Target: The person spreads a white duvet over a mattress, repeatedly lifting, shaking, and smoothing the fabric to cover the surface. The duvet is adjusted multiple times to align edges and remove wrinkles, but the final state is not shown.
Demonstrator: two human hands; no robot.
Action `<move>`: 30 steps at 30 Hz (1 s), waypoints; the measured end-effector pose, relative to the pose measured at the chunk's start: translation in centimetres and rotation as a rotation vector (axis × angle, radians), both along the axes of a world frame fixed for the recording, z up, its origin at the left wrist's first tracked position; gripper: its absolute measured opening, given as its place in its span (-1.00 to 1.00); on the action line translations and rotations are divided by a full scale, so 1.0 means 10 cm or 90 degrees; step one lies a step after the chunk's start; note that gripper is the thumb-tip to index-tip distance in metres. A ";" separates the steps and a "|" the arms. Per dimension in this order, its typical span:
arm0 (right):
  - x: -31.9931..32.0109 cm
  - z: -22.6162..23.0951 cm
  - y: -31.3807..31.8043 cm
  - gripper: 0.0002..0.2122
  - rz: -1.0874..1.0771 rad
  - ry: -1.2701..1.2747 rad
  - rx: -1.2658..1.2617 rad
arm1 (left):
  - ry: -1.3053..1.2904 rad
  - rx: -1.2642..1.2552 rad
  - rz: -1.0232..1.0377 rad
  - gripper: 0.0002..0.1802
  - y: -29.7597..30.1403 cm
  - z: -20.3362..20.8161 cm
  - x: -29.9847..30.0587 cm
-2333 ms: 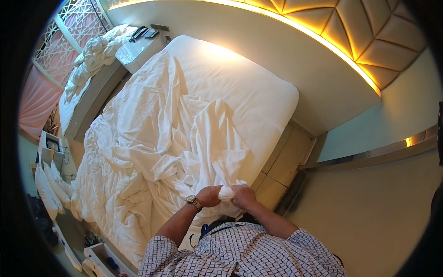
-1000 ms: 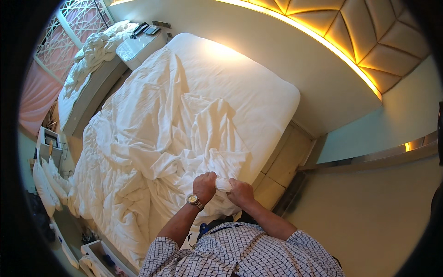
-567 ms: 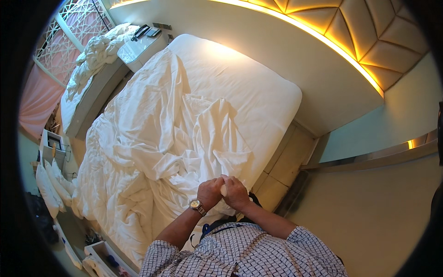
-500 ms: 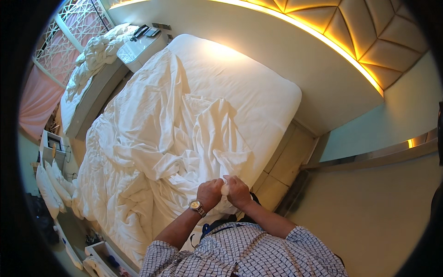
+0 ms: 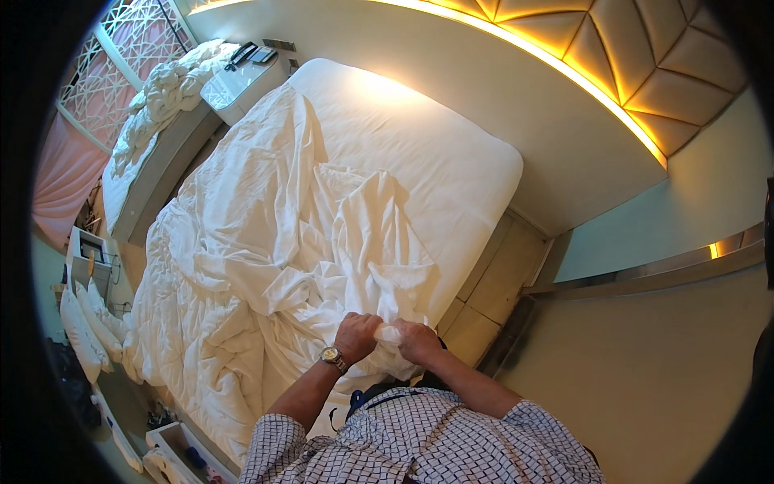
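Note:
In front of my body, my left hand (image 5: 357, 335), with a watch at its wrist, is closed on the edge of a white bed cover (image 5: 388, 333). My right hand (image 5: 418, 342) grips the same edge a short way to the right, and a short stretch of cloth spans the gap between the two fists. From there the cover spreads in loose folds over the bed. Its lower left part merges with a puffy, rumpled white duvet (image 5: 201, 347); where one ends and the other begins, I cannot tell. A smooth white mattress (image 5: 435, 153) shows at the upper right.
A glossy white nightstand (image 5: 240, 89) with a telephone (image 5: 242, 56) stands beyond the bed's far left corner. Past it is a second bed (image 5: 153, 173) with a heaped duvet. White pillows (image 5: 90, 327) lean at the left. Floor tiles (image 5: 501, 262) run along the bed's right side, beside a wall.
My hands have moved apart: the left has shifted left and slightly up, the right slightly right. More of the cover's edge shows between them. Both keep their grip.

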State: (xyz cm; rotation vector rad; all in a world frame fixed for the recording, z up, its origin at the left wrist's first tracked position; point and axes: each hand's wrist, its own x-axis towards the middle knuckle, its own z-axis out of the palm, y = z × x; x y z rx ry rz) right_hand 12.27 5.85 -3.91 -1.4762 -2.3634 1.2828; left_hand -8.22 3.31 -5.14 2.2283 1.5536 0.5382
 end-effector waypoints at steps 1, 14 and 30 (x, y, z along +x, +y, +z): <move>0.01 0.01 0.00 -0.79 0.027 -0.024 -0.054 | -0.023 0.004 -0.017 -0.79 -0.01 0.00 0.00; -0.01 -0.06 -0.12 -0.85 0.019 -0.065 0.032 | -0.066 -0.286 -0.060 -0.76 -0.09 -0.02 -0.07; -0.02 -0.14 -0.06 -0.68 -0.016 0.105 0.001 | 0.130 -0.155 0.068 -0.94 0.01 0.16 0.06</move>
